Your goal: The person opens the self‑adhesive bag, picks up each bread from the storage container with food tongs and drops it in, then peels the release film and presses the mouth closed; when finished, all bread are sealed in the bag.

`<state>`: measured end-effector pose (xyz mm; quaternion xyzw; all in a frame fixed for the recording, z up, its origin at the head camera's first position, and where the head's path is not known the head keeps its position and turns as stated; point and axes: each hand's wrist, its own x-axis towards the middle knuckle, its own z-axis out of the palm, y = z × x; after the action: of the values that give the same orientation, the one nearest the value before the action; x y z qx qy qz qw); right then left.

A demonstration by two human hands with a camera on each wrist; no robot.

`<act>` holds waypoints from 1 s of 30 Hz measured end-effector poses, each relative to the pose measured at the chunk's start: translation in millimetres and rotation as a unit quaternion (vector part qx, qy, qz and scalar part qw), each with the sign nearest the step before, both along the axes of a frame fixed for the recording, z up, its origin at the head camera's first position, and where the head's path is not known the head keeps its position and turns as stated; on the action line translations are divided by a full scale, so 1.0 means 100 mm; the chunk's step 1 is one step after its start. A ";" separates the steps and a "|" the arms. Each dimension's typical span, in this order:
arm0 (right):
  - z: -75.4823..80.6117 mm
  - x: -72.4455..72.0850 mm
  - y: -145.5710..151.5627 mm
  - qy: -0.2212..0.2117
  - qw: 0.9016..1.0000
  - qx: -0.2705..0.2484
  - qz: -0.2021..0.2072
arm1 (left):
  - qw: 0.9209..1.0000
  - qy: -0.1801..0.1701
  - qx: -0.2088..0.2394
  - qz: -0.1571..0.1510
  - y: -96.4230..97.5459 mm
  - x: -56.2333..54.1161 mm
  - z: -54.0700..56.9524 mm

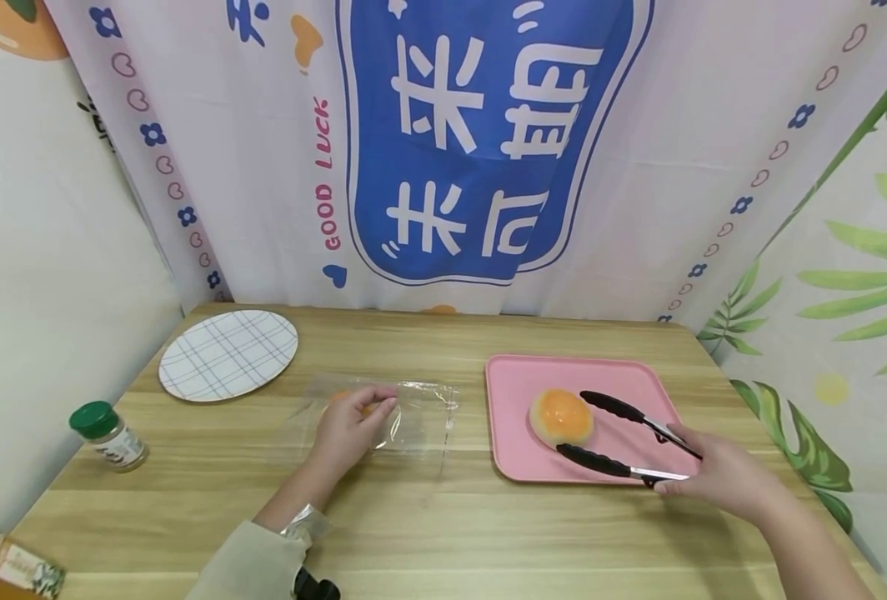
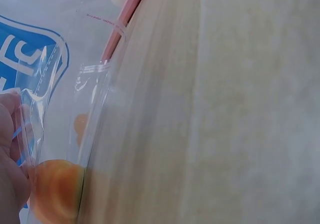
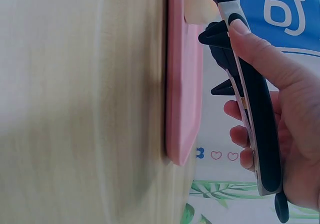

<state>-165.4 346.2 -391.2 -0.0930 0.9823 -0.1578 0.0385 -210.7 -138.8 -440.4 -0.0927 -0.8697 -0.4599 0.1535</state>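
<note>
My left hand [image 1: 352, 429] pinches the upper film of a clear plastic bag [image 1: 424, 417] lying on the wooden table. An orange-topped bun [image 2: 59, 189] is inside the bag, mostly hidden under the hand in the head view. With my right hand [image 1: 724, 475] I grip black-tipped metal tongs [image 1: 597, 460], thumb on one arm and fingers curled round the other. The spread tong tips stand on either side of a second round bun [image 1: 562, 418], which sits on a pink tray [image 1: 511, 383]. One tip overlaps the bun's lower edge in the head view.
A white checked plate [image 1: 229, 354] lies at the back left of the table. A seasoning jar with a green lid [image 1: 109, 433] stands at the left edge, and a labelled container [image 1: 19, 567] is partly in view at the lower left. Printed cloth hangs behind.
</note>
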 end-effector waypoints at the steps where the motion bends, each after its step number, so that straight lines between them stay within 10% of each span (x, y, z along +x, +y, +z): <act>1: -0.01 0.00 0.00 -0.002 1.000 -0.001 -0.002 | 1.000 -0.001 0.001 0.001 0.00 0.00 0.00; 30: 0.16 -0.21 -0.81 0.041 0.997 -0.010 0.064 | 1.000 0.008 0.002 -0.006 0.00 0.04 0.00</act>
<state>-186.2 265.2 -375.2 -0.1628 0.9735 -0.1607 0.0072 -207.2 -138.5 -440.0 -0.1018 -0.8669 -0.4617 0.1577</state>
